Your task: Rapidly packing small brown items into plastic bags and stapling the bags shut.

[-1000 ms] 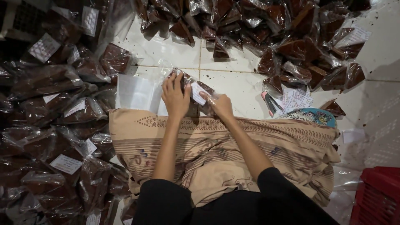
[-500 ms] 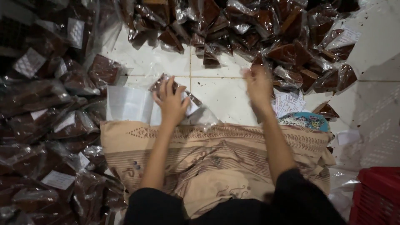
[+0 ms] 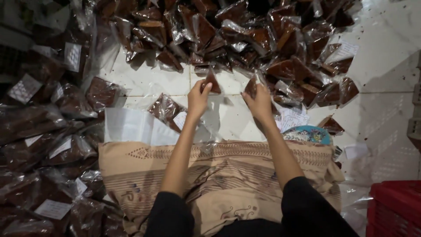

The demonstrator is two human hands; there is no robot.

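My left hand (image 3: 198,97) is stretched forward and pinches a small triangular brown packet (image 3: 213,82) in clear plastic. My right hand (image 3: 260,103) grips another triangular brown packet (image 3: 251,86) beside it. Both packets sit at the near edge of a large heap of similar wrapped brown triangles (image 3: 245,35) on the white tiled floor (image 3: 144,83). A filled clear bag of brown pieces with a white label (image 3: 169,113) lies on the floor just left of my left arm. A beige patterned cloth (image 3: 219,180) covers my lap.
Many filled, labelled bags (image 3: 48,131) are stacked along the left. A sheet of white plastic (image 3: 131,127) lies by the cloth. A blue patterned dish (image 3: 309,134) and paper labels (image 3: 294,117) sit on the right. A red crate (image 3: 394,208) stands at the bottom right.
My left hand left the filled bag and reached forward to a triangular packet. My right hand drew back slightly from the heap, holding a packet.
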